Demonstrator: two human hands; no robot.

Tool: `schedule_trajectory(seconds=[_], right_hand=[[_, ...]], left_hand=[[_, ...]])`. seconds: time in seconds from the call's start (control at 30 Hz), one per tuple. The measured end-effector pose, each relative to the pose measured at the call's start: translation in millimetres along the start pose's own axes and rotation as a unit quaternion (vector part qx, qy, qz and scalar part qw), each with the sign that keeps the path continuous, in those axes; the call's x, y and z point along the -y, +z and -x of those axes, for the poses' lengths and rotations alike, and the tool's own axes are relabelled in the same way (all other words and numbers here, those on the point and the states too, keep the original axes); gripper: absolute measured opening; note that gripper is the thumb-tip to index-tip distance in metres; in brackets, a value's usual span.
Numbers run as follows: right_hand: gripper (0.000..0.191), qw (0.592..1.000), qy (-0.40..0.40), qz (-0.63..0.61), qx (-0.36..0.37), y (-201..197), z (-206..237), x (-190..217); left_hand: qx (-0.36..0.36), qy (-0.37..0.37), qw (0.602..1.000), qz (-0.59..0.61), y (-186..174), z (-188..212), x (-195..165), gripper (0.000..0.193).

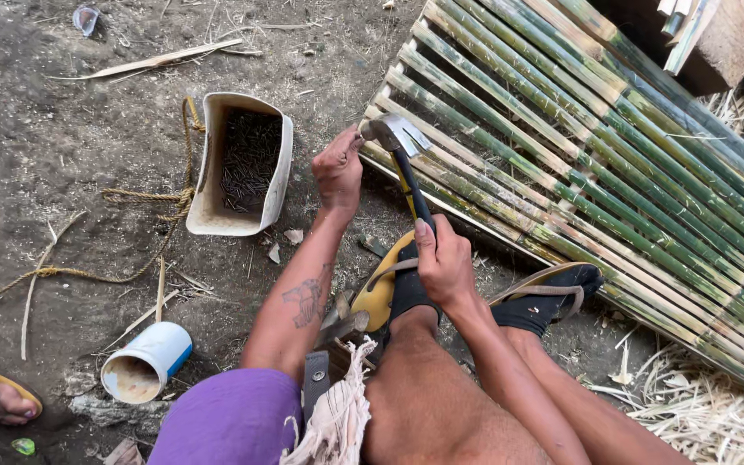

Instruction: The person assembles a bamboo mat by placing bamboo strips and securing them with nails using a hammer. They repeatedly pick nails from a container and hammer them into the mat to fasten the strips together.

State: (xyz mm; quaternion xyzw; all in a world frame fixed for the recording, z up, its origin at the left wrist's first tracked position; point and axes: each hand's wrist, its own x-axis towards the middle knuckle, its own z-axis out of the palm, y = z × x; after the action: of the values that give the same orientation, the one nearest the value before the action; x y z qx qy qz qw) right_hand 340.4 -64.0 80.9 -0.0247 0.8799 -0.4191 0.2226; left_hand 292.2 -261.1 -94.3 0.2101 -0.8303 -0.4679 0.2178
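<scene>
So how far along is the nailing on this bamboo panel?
Done: the bamboo slat panel already looks laid out, slats side by side over the crosspieces. In hand: the right hand grips a hammer whose head is over the panel's near corner, where the left hand pinches something too small to make out. Left: can't tell how many joints are fixed; the cut-open container holds plenty of nails.

close head view, straight down

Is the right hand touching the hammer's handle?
Touching. The head view shows the right hand closed around the hammer at the lower end of its handle, thumb pressed along it, no gap visible.
</scene>
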Motion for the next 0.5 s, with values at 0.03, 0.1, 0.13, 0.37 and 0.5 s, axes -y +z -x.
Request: schedule_trajectory(seconds=[0.03, 0.1, 0.13, 0.37, 0.5], right_hand=[[0.038, 1.0, -0.024, -0.01, -0.012, 2, 0, 3], [0.037, 0.999, -0.037, -0.006, -0.02, 9, -7, 8], [0.036, 1.0, -0.022, 0.008, -0.013, 13, -13, 10], [0.039, 0.999, -0.027, -0.014, -0.039, 20, -14, 6], [0.039, 0.999, -0.029, 0.008, -0.045, 31, -14, 1]], left_hand=[[-0.002, -0.003, 1.0, 0.003, -2, 0, -2, 0.023], [0.0, -0.01, 1.0, 0.011, -5, 0, -6, 0.024], [0.004, -0.017, 1.0, 0.016, -5, 0, -8, 0.024], [-0.016, -0.035, 0.999, 0.002, 1, 2, -2, 0.021], [-0.033, -0.021, 0.999, -0.014, 6, 6, 2, 0.022]])
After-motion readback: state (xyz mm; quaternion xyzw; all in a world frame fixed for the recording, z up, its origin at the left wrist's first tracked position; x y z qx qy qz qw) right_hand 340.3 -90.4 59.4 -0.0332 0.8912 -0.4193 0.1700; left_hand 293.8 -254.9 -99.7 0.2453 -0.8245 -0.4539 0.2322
